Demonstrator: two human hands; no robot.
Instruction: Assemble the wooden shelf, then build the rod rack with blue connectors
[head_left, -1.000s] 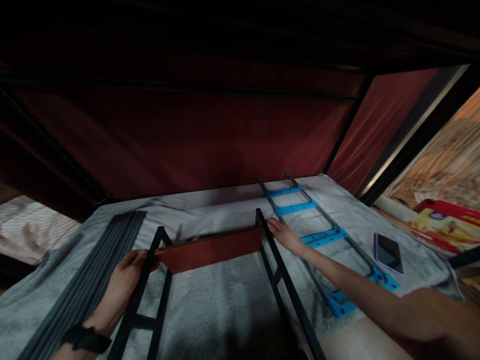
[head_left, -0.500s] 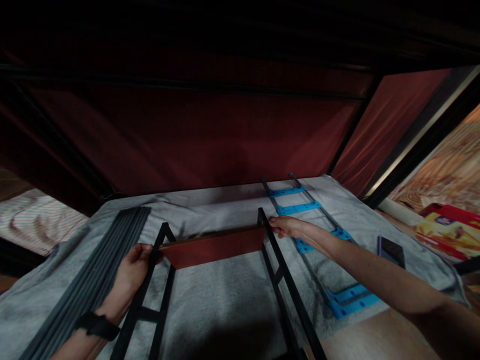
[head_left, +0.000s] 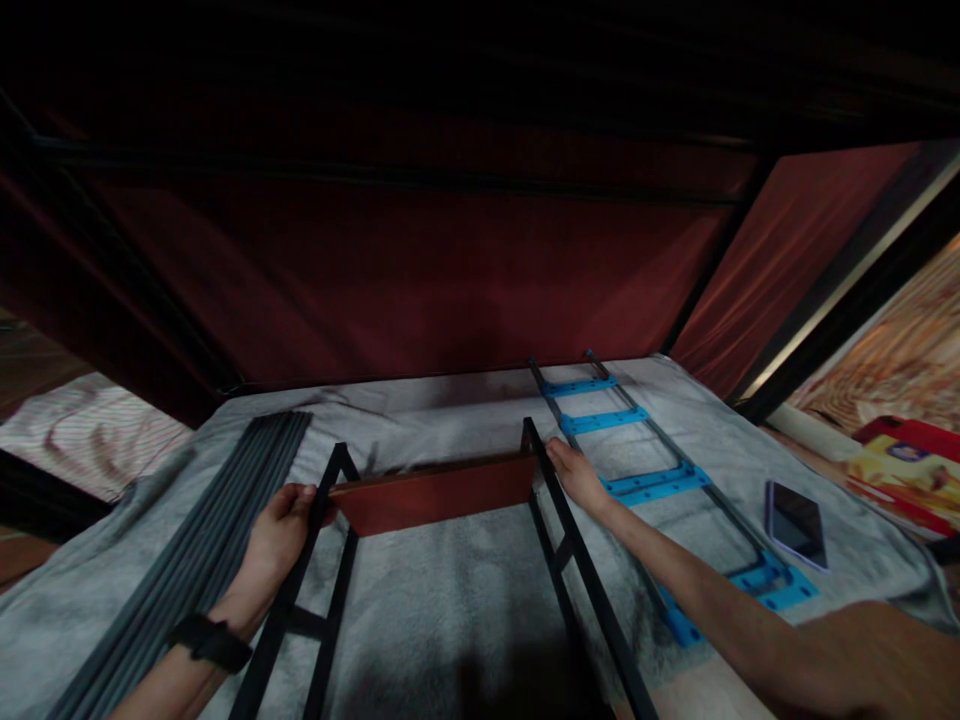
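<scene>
A black metal frame (head_left: pixel 592 590) with two ladder-like sides stands on the grey blanket, and a reddish-brown board (head_left: pixel 442 497) spans between its sides near the far end. On the left, my left hand (head_left: pixel 279 540), with a dark band on the wrist, is closed around the left side post at the board's end. My right hand (head_left: pixel 574 475) is closed against the outside of the right post, level with the board's other end. Its fingertips are partly hidden, so any small part in them cannot be made out.
Grey tubes (head_left: pixel 202 550) lie bundled at left. A rack of grey tubes with blue plastic crosspieces (head_left: pixel 604 418) lies at right. Beyond it are a phone (head_left: pixel 796 525) and a red and yellow package (head_left: pixel 907 470). Dark red fabric (head_left: pixel 450 290) hangs behind, between dark bars.
My right forearm has swung lower and nearer, uncovering more of the blue crosspieces. The view has shifted slightly. Both hands stay at the same ends of the board.
</scene>
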